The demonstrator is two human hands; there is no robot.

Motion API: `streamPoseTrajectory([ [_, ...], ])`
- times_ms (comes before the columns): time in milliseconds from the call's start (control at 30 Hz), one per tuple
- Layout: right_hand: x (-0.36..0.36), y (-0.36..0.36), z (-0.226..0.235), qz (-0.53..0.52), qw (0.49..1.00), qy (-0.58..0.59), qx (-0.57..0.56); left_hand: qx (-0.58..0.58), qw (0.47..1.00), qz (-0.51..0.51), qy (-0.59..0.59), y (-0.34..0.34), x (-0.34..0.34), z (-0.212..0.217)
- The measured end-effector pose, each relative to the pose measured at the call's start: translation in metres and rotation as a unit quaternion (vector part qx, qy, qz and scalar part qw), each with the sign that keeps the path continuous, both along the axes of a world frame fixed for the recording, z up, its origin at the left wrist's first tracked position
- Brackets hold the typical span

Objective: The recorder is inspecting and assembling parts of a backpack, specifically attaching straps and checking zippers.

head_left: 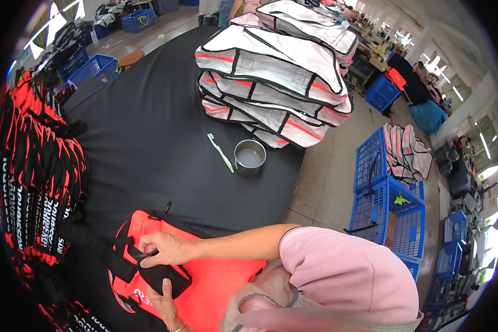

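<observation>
A red and black bag lies at the near edge of the black-covered table, partly against my body. My right hand reaches across it from the right, its fingers pinched on a thin dark piece whose kind I cannot make out. Just below, my left hand grips the bag's black flap, thumb on top and the other fingers mostly hidden. Black webbing straps lie beside the flap. Farther off on the table are a toothbrush and a metal cup, apart from both hands.
White bags with black and red trim are stacked at the table's far end. Red and black pieces pile up along the left. Blue crates stand on the floor to the right, with more white bags behind them.
</observation>
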State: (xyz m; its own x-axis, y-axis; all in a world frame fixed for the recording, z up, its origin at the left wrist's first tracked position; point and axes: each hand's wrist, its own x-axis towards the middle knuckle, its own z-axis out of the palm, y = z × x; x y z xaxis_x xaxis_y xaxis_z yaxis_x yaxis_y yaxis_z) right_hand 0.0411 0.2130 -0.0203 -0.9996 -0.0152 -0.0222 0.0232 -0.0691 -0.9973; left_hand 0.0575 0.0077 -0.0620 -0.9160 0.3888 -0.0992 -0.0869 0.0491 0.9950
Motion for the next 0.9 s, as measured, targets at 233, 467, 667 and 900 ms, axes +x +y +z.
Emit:
streamPoseTrajectory([
  [233,0.004,0.003,-0.005,0.109,0.993,0.052,0.015,-0.122,0.973,0.039,0.193,0.017,0.034,0.030],
  [467,0.040,-0.014,-0.056,0.187,0.885,-0.362,-0.224,-0.248,0.891,-0.001,0.380,0.010,0.055,0.001],
  [667,0.050,0.030,-0.049,0.067,0.985,-0.155,0.035,-0.155,0.957,0.127,0.211,0.024,0.059,-0.022],
  [900,0.075,0.034,-0.007,0.037,0.974,-0.066,0.215,-0.059,0.975,0.167,0.131,0.036,0.067,-0.021],
])
